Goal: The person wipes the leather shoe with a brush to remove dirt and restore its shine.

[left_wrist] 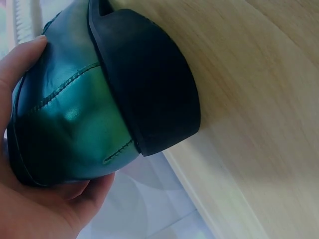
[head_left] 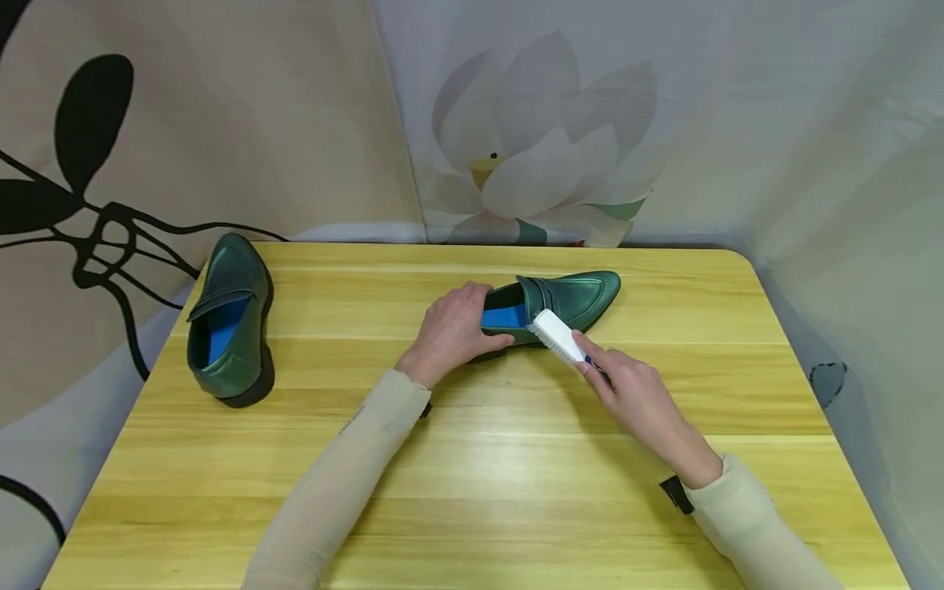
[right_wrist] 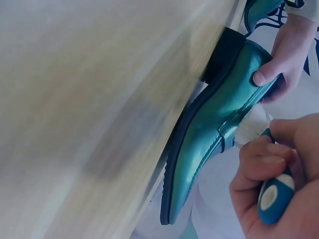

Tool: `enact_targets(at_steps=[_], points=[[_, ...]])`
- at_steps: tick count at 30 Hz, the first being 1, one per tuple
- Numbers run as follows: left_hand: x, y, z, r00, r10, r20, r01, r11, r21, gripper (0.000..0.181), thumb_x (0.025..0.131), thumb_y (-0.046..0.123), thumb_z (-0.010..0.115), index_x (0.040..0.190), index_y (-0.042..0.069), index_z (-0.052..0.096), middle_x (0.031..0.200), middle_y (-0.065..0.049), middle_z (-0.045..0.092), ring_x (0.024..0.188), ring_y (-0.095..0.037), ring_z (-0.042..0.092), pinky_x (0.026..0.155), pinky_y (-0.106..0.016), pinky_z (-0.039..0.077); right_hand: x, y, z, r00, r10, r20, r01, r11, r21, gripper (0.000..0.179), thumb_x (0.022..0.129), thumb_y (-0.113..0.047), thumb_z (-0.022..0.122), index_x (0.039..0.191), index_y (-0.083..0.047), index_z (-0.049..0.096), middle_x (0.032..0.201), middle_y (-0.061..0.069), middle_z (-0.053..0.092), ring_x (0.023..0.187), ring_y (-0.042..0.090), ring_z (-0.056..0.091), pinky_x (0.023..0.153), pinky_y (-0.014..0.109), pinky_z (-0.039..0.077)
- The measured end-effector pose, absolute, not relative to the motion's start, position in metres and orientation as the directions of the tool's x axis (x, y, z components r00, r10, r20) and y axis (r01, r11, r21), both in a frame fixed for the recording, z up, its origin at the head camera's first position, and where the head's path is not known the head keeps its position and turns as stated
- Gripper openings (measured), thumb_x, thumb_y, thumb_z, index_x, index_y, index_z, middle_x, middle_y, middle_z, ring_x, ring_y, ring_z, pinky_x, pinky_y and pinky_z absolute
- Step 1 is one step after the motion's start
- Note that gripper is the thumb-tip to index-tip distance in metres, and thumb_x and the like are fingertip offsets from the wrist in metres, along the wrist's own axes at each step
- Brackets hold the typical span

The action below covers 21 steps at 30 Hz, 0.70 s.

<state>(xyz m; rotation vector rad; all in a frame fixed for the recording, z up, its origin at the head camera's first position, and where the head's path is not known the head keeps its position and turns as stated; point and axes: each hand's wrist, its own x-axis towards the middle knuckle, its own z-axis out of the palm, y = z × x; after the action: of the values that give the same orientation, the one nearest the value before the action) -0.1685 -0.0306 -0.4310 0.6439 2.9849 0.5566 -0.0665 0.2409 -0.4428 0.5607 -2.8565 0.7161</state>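
Observation:
A green loafer (head_left: 583, 297) with a blue insole and black sole lies on the table, its toe pointing right. My left hand (head_left: 456, 332) grips it round the heel, thumb on the near side; the left wrist view shows the shoe's heel (left_wrist: 79, 119) close up in that hand. In my right hand (head_left: 640, 395) is a white brush (head_left: 558, 334) with a blue and white handle (right_wrist: 275, 199), the fingers curled round it. The brush head is at the loafer's near side by the strap; whether the bristles touch the leather I cannot tell.
A second green loafer (head_left: 234, 328) stands at the left edge of the wooden table (head_left: 472, 492), toe pointing away. Behind the table hangs a pale cloth (head_left: 310, 123) printed with a flower and dark leaves.

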Motion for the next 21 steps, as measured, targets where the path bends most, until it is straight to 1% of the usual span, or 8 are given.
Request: enact_targets(at_steps=[4,6,9,12,14,17,19,21], points=[[-0.168,-0.032,-0.431,-0.914,0.404,0.034,0.389,0.849,0.356,0.085,0.082,0.057,0.083,0.141,0.002,0.057,0.133,-0.015,0.063,0.107,-0.029,0.063,0.093,-0.046,0.055,-0.070,0.237,-0.442,-0.922,-0.310,0.233,-0.384,0.809,-0.445,0.049,0.106,-0.018,0.062,0.153,-0.010,0.052,0.093,0.014,0.071,0.072,0.024,0.058,0.062,0.038,0.048],[-0.168,-0.031,-0.430,-0.914,0.406,0.031,0.389,0.850,0.355,0.085,0.082,0.057,0.083,0.142,0.002,0.057,0.134,-0.015,0.063,0.109,-0.030,0.063,0.094,-0.047,0.055,-0.077,0.233,-0.440,-0.927,-0.301,0.223,-0.372,0.807,-0.458,0.050,0.107,-0.020,0.059,0.155,-0.011,0.050,0.095,0.014,0.071,0.074,0.024,0.059,0.063,0.039,0.048],[-0.168,-0.031,-0.431,-0.913,0.407,0.021,0.388,0.851,0.354,0.086,0.083,0.057,0.082,0.143,0.002,0.056,0.135,-0.015,0.062,0.112,-0.030,0.063,0.097,-0.048,0.054,-0.091,0.226,-0.437,-0.936,-0.284,0.208,-0.351,0.806,-0.476,0.050,0.109,-0.024,0.056,0.157,-0.011,0.047,0.099,0.016,0.072,0.074,0.026,0.059,0.063,0.040,0.048],[-0.168,-0.030,-0.431,-0.912,0.409,0.014,0.387,0.851,0.355,0.087,0.083,0.058,0.082,0.144,0.002,0.055,0.136,-0.015,0.061,0.112,-0.030,0.062,0.098,-0.048,0.054,-0.108,0.218,-0.432,-0.939,-0.273,0.208,-0.342,0.803,-0.487,0.050,0.110,-0.024,0.054,0.157,-0.009,0.046,0.104,0.018,0.072,0.073,0.027,0.059,0.062,0.041,0.048],[-0.168,-0.030,-0.431,-0.911,0.413,0.015,0.391,0.850,0.353,0.087,0.083,0.058,0.082,0.144,0.002,0.055,0.136,-0.015,0.062,0.112,-0.030,0.063,0.098,-0.048,0.054,-0.121,0.214,-0.428,-0.942,-0.271,0.199,-0.335,0.806,-0.488,0.049,0.110,-0.024,0.052,0.156,-0.009,0.046,0.103,0.018,0.071,0.068,0.027,0.057,0.059,0.040,0.046],[-0.168,-0.030,-0.431,-0.910,0.414,0.024,0.395,0.849,0.352,0.087,0.083,0.058,0.082,0.143,0.002,0.056,0.135,-0.014,0.063,0.111,-0.029,0.064,0.096,-0.047,0.055,-0.140,0.208,-0.420,-0.950,-0.269,0.156,-0.311,0.815,-0.489,0.048,0.111,-0.025,0.050,0.156,-0.010,0.047,0.090,0.015,0.067,0.060,0.024,0.052,0.055,0.039,0.042],[-0.168,-0.031,-0.432,-0.910,0.413,0.030,0.396,0.848,0.352,0.086,0.082,0.058,0.082,0.143,0.002,0.056,0.135,-0.014,0.063,0.111,-0.029,0.064,0.096,-0.047,0.055,-0.151,0.205,-0.415,-0.955,-0.271,0.118,-0.293,0.822,-0.488,0.048,0.112,-0.026,0.049,0.157,-0.011,0.047,0.081,0.012,0.061,0.056,0.023,0.048,0.053,0.038,0.040],[-0.169,-0.032,-0.432,-0.911,0.412,0.034,0.396,0.847,0.354,0.086,0.082,0.058,0.082,0.142,0.002,0.056,0.134,-0.014,0.063,0.110,-0.029,0.064,0.095,-0.047,0.055,-0.159,0.203,-0.412,-0.959,-0.273,0.082,-0.277,0.830,-0.484,0.048,0.112,-0.027,0.048,0.157,-0.012,0.047,0.076,0.010,0.056,0.054,0.023,0.046,0.053,0.037,0.039]])
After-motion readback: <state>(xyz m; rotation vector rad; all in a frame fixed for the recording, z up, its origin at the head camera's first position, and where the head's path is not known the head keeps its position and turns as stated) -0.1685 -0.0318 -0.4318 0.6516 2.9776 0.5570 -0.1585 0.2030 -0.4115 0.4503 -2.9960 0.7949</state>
